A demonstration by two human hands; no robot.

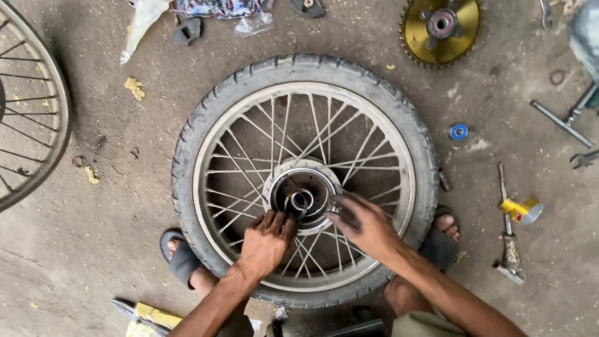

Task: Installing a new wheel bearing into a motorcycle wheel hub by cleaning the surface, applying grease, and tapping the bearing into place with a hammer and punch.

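Wheel (304,181), spoked, flat, black tyre

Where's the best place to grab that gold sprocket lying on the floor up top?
Take the gold sprocket by its grey centre hub, coming straight down from above. It lies flat on the concrete, so the raised hub gives purchase, while the toothed rim sits low and sharp.

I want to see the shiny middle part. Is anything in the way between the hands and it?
Nothing visible. The left hand and right hand already rest on the hub of the wheel, fingers at its rim.
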